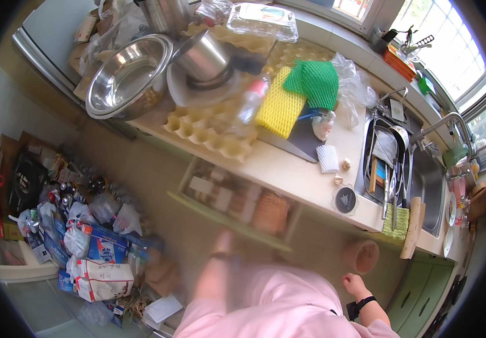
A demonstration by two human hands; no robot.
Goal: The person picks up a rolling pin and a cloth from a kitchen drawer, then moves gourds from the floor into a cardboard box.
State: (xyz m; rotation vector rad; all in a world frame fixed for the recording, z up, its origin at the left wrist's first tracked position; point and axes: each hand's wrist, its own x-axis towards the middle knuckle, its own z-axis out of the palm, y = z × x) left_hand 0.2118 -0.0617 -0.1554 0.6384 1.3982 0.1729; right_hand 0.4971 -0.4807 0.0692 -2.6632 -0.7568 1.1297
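Note:
An open drawer [226, 219] with a pale green front juts out below the counter. Inside it lie several packets and an orange-brown bundle [271, 211], all blurred. My left hand [223, 240] is at the drawer's front edge; motion blur hides its fingers, and I cannot tell whether it grips the edge. Off to the right, my right hand [354, 285] hangs with its fingers curled in and nothing visible in it. It is nearest to a reddish bin [363, 256] on the floor.
On the counter [285, 175] are egg trays [209, 135], a steel basin [129, 78], a plastic bottle [252, 97], and yellow [282, 103] and green foam netting [317, 82]. Utensils crowd the sink [427, 190] at right. Bags and boxes [103, 245] cover the floor at left.

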